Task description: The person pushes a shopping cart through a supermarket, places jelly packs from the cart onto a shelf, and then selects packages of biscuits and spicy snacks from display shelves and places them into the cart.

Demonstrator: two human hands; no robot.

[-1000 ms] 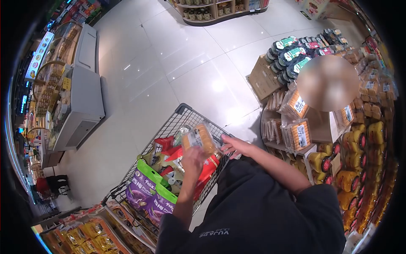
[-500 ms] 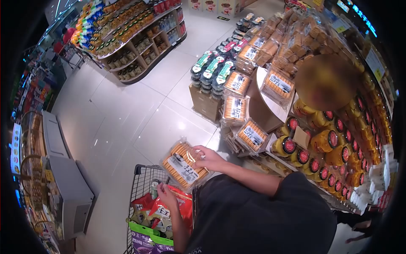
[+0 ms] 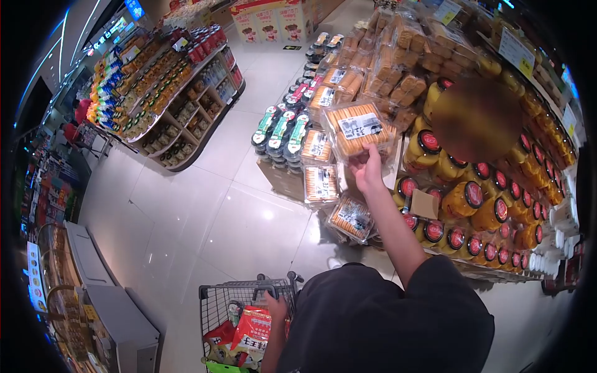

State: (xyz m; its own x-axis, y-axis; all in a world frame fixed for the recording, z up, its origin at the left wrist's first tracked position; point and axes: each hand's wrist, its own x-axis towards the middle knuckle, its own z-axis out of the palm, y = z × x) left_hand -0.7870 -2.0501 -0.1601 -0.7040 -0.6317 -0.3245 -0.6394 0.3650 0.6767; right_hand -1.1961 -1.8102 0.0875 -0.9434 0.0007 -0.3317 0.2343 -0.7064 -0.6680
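My right hand [image 3: 368,169] reaches out over the biscuit display with its fingers on the near edge of a clear pack of biscuit sticks [image 3: 362,129]. The pack's white label faces up. More such packs, one of them at the display's front corner [image 3: 321,184], stand left of and below it. My left hand [image 3: 276,306] is closed at the end of the shopping cart [image 3: 214,311], by its dark frame. What it grips there is too small to make out. A red bag [image 3: 252,329] and other packages lie in the cart below that hand.
Jars with red lids [image 3: 463,199] fill the shelves on the right. Stacked black and green packs [image 3: 283,133] stand on a cardboard box left of the biscuits. A curved shelf unit [image 3: 186,118] is at the upper left, a grey counter [image 3: 118,311] at the lower left.
My right hand has carried the biscuit pack from above the cart up to the display. My left hand has closed at the cart's edge. The view has turned toward the display.
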